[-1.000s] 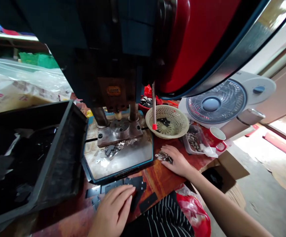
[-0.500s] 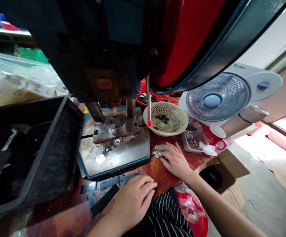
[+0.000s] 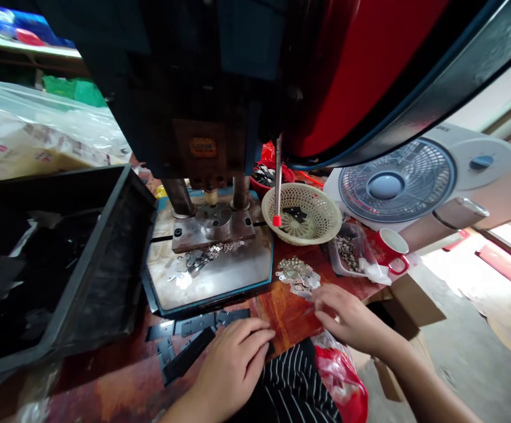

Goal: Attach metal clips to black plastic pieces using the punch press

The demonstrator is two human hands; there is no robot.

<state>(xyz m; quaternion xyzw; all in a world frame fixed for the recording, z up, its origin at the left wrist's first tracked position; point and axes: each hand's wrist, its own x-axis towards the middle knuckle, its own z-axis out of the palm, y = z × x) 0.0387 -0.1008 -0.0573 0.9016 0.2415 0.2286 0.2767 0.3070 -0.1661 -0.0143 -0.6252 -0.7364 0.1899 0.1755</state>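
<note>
My left hand (image 3: 237,358) lies palm down at the table's front edge, its fingers stretched out close together beside several black metal strips (image 3: 197,324). Whatever is under its palm is hidden. At the near right edge of a pile of small silver metal pieces (image 3: 299,276) is my right hand (image 3: 350,314), fingers bent and thumb apart, with no piece visible in it. A press with a steel die block (image 3: 213,229) stands over a metal bed plate (image 3: 233,276). More small metal pieces (image 3: 211,252) lie in front of the die.
A large black crate (image 3: 100,258) stands at the left. Behind the pile are a cream mesh basket (image 3: 326,220), a red basket (image 3: 288,174), a clear tub (image 3: 337,261) of metal parts, a red mug (image 3: 381,252) and a fan (image 3: 387,185). A cardboard box (image 3: 418,302) is below right.
My right hand has drawn back toward me and to the right, off the pile of silver pieces, which now shows more fully. My left hand has stayed nearly in place. The view has shifted slightly.
</note>
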